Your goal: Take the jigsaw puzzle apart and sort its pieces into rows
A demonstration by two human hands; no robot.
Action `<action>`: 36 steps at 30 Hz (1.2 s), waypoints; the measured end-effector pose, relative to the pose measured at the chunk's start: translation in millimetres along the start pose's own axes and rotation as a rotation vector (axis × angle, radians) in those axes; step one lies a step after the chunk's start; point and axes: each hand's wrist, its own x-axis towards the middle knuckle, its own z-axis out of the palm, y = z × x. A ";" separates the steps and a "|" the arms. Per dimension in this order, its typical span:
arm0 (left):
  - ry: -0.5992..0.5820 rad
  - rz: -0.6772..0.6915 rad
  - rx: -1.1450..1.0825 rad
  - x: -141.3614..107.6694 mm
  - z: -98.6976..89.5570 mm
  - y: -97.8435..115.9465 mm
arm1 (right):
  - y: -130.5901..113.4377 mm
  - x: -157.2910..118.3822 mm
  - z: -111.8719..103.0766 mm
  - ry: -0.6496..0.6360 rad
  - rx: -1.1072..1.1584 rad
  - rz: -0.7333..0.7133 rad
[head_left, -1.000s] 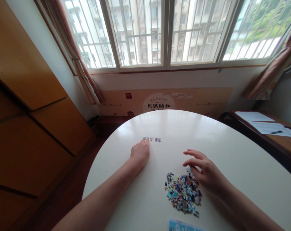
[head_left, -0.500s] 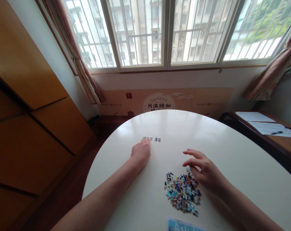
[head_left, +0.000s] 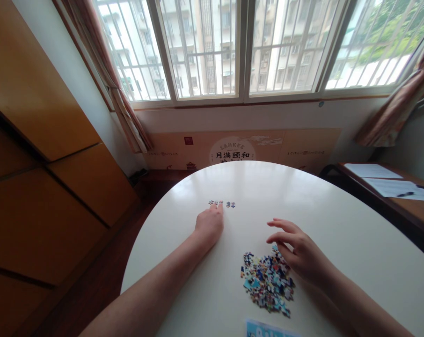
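Shifted the bare left hand (head_left: pixel 210 224) slightly rightward along the short row of small, multicoloured, knobbed puzzle pieces (head_left: pixel 215 203), bringing two extended fingertips to the right end of its left-hand group. Kept those fingers narrow and close together, the rest folded under the palm; could not tell from this view whether pressing down on a piece, pinching one or merely resting beside it. Left a small gap between that group and the separate pair of patterned puzzle pieces (head_left: pixel 230 204) just to its right, near the far side of the round, glossy white table (head_left: pixel 303 196). Held the bare right hand (head_left: pixel 299 246) where it was, loosely spread, fingers wide apart and slightly curled, showing nothing gripped, at the upper right edge of the dense heap of loose, mixed-colour, apparently cardboard pieces (head_left: pixel 268 283). Took nothing visible from that heap in the meantime, and left its outline much as before. Lay nearer the body, below the heap, only partly in view: a flat, light-blue printed rectangle (head_left: pixel 268 329). Seemed, judging by so slight a shift, to be attending to placement within the row rather than to picking from the heap.
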 end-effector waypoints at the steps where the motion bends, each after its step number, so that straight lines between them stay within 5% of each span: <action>1: 0.003 0.003 -0.001 0.2 0.5 -0.3 | 0.4 -0.1 0.0 -0.002 0.000 -0.002; 36: 0.005 0.050 -0.002 3.8 4.5 8.7 | 0.6 0.8 1.1 0.013 0.009 -0.023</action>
